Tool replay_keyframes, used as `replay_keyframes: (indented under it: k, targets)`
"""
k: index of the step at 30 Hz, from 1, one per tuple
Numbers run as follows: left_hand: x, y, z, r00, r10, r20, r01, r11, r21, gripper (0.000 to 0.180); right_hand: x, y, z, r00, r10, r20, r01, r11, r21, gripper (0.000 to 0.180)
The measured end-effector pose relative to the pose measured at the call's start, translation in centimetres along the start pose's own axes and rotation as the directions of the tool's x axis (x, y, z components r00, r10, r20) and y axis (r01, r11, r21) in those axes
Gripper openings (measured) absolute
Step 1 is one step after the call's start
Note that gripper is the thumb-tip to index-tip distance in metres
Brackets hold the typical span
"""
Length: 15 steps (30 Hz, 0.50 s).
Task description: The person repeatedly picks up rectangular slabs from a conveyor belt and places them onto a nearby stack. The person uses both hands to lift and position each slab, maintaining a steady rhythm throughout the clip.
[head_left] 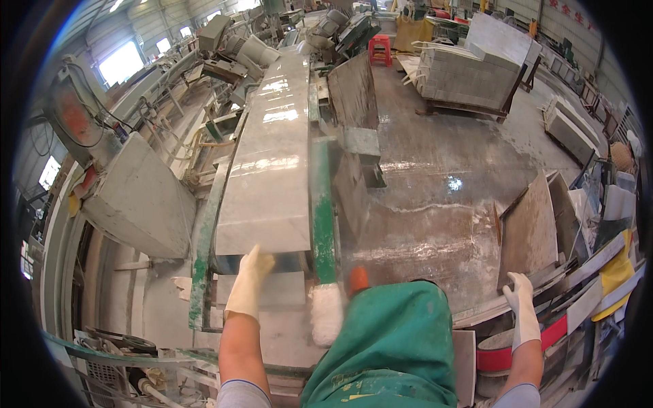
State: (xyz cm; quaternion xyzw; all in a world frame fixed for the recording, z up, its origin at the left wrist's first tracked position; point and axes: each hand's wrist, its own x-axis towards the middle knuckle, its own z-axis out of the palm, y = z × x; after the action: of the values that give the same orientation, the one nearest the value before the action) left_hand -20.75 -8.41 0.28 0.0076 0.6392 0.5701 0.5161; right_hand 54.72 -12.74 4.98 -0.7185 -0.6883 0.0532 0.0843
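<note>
A long pale stone slab (266, 183) with a wet sheen lies on a roller conveyor with green side rails (322, 211). My left hand (250, 277), in a cream glove, is over the conveyor at the slab's near edge. Its fingers are stretched out and slightly blurred, with nothing seen in them; whether they touch the slab I cannot tell. Below it, a shorter pale strip (282, 289) crosses the conveyor. My right hand (522, 302), also gloved, is out to the right, fingers apart and holding nothing, close to leaning brownish boards (527, 221).
A grey machine housing (146, 197) stands left of the conveyor. Stacked slabs (462, 75) rest on a frame at the far right, near a red stool (380, 51). Offcuts and a red band (524, 347) crowd my right side. The brown floor (435, 177) looks wet.
</note>
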Motion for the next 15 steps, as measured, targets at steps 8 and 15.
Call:
replay_keyframes:
  k: [8, 15]
  targets:
    - [-3.7, -1.9, -0.7, 0.972, 0.179, 0.150, -0.183, 0.983, 0.014, 0.043, -4.0, 11.2, -3.3, 0.888, 0.113, -0.445, -0.253, 0.930, -0.268, 0.044]
    - [-11.4, -4.6, 5.5, 0.596, 0.720, 0.354, -0.774, 0.399, 0.492, 0.037, -8.1, 20.0, -2.5, 0.678, 0.461, -0.573, -0.695, 0.656, -0.294, 0.046]
